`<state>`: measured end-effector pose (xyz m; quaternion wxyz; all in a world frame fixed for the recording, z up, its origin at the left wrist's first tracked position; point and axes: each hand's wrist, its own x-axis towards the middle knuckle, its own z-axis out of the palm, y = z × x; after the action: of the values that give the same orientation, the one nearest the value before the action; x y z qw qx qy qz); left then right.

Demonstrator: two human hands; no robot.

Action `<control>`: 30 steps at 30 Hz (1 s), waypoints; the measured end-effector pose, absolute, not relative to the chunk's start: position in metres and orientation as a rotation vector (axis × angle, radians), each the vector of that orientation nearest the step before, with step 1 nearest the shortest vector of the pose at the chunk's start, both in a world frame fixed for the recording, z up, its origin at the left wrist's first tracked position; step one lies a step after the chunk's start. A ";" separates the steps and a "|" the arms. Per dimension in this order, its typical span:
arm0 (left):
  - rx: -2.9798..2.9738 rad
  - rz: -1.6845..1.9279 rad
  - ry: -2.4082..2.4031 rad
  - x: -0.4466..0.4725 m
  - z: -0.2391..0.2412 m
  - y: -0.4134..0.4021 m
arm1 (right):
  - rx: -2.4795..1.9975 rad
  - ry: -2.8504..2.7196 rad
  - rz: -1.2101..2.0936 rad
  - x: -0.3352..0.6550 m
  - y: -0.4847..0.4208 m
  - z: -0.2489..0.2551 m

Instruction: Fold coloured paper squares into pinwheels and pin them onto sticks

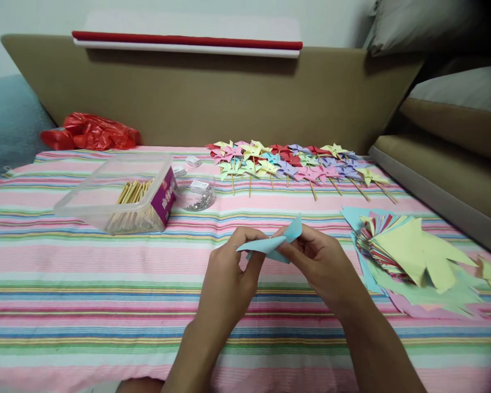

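Blue paper (257,245), partly curled, is above the striped cloth (106,289), pinched between fingertips of both the left hand (234,259) and the right hand (321,259). Beyond lie pinwheels (310,173); a plastic box (92,203) stands left, cut sheets (401,248) right.

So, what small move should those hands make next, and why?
Probably bend the raised tip of the blue paper toward its middle with the right hand, the left hand steadying it. Both hands pinch the paper, and that tip sticks up, while the pinwheels beyond have folded blades.
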<state>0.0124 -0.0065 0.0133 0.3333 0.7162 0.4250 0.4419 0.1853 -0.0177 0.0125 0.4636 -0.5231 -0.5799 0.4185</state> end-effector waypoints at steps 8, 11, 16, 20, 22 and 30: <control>1.770 1.155 1.154 0.011 0.010 -0.006 | -1.371 -1.477 0.891 0.180 -0.016 0.010; 1.760 1.166 1.224 0.012 0.008 -0.005 | -1.355 -1.411 0.898 0.179 -0.014 0.007; 1.703 1.203 1.192 0.012 0.008 -0.005 | -1.240 -1.226 1.095 0.176 -0.010 0.005; 1.733 1.282 1.273 -0.009 0.027 -0.005 | -1.204 -1.156 1.136 0.179 -0.011 0.006; 1.787 1.375 1.418 -0.035 0.043 -0.003 | -1.237 -1.183 1.108 0.181 -0.011 0.005; 1.826 0.959 2.396 -0.160 0.095 0.061 | -1.226 -1.312 1.066 0.178 -0.007 0.001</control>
<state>-0.1595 0.0607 0.0951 -0.0098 0.5775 0.7579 0.3032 0.1784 -0.0070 0.0013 0.5025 -0.5075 -0.5432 0.4414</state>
